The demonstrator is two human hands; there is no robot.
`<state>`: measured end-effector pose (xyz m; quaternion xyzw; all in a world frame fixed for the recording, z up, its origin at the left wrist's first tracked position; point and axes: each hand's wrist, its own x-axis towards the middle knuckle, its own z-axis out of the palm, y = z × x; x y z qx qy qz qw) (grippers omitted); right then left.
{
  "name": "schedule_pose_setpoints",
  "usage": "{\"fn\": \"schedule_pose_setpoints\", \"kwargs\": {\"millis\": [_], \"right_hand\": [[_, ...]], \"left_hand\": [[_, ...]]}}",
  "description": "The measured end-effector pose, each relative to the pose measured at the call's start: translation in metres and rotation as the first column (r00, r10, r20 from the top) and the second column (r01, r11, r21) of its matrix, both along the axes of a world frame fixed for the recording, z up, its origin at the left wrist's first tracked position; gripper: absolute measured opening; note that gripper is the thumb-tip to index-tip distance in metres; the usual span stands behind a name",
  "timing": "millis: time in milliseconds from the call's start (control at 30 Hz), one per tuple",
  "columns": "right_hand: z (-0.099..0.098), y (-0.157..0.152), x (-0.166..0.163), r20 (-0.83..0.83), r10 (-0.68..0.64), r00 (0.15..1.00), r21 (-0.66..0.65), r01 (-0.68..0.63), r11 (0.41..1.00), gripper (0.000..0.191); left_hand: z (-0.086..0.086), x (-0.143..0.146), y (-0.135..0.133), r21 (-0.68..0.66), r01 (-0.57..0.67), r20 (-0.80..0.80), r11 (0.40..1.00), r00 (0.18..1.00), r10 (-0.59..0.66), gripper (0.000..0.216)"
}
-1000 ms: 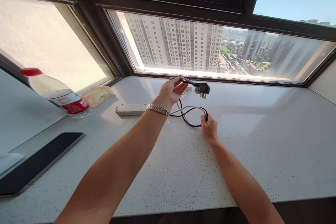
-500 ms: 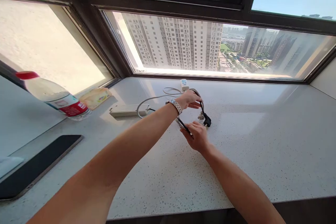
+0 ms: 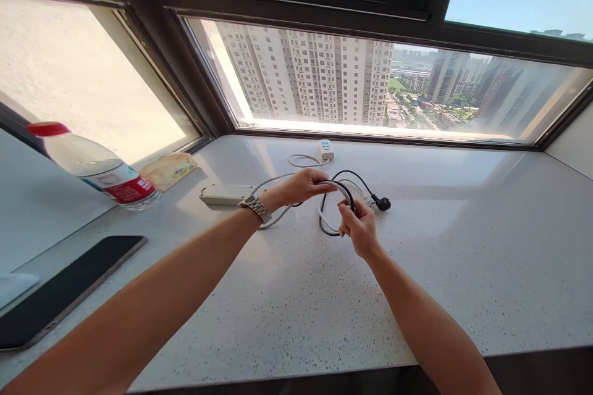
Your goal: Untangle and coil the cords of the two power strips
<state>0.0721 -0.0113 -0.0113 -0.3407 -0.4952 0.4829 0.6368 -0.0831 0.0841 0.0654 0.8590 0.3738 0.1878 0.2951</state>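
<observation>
The left hand (image 3: 306,185), at ten o'clock from the right hand (image 3: 360,227), grips with it the black and grey cords (image 3: 346,189) arching between them, seemingly to align both curves, while the black plug (image 3: 383,203) lies at the right hand's two o'clock.

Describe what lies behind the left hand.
Beyond the left hand, a white block and curved pale cord show on the counter; whatever the hand covers is hidden.

Bright daylight through windows (image 3: 296,77); pale glare patches across glossy countertop (image 3: 430,271); wide-angle stretch toward edges.
</observation>
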Motion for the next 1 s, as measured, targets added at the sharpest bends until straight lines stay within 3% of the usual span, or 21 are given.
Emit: {"fn": "schedule_pose_setpoints", "kwargs": {"millis": [67,133,233,333,467,600,800,900,1000], "right_hand": [[0.007,-0.003,0.010,0.171,0.053,0.984,0.013,-0.056,0.998,0.035],[0.014,-0.005,0.023,0.402,0.043,0.915,0.031,-0.060,0.998,0.031],[0.032,-0.010,0.047,0.689,0.018,0.724,0.047,-0.069,0.997,0.026],[0.055,-0.021,0.078,0.843,0.025,0.537,0.020,-0.078,0.997,0.024],[0.076,-0.041,0.131,0.929,0.073,0.363,-0.067,-0.031,0.997,0.028],[0.076,-0.057,0.174,0.959,0.097,0.268,-0.104,0.014,0.994,0.037],[0.071,-0.068,0.216,0.998,-0.005,0.067,-0.001,0.077,0.997,0.045],[0.067,-0.071,0.252,0.997,-0.045,-0.062,0.054,0.136,0.989,0.054],[0.049,-0.077,0.296,0.982,-0.099,-0.164,0.136,0.238,0.962,0.062]], "left_hand": [[-0.001,-0.008,0.003,0.140,-0.050,-0.051,0.989,0.997,0.058,0.051],[-0.003,-0.014,0.005,0.277,-0.052,-0.168,0.960,0.981,0.102,0.052],[-0.012,-0.016,0.003,0.413,-0.026,-0.269,0.910,0.951,0.149,0.052],[-0.025,-0.016,0.000,0.446,-0.028,-0.261,0.895,0.952,0.160,0.051],[-0.040,-0.015,-0.001,0.459,-0.066,-0.228,0.886,0.955,0.189,0.054],[-0.050,-0.005,-0.002,0.492,-0.039,-0.237,0.870,0.955,0.177,0.055],[-0.061,0.017,-0.004,0.469,0.034,-0.233,0.883,0.969,0.087,0.056],[-0.065,0.011,-0.003,0.445,0.030,-0.261,0.895,0.960,0.098,0.056],[-0.072,-0.005,-0.001,0.395,-0.014,-0.271,0.918,0.954,0.131,0.057]]}}
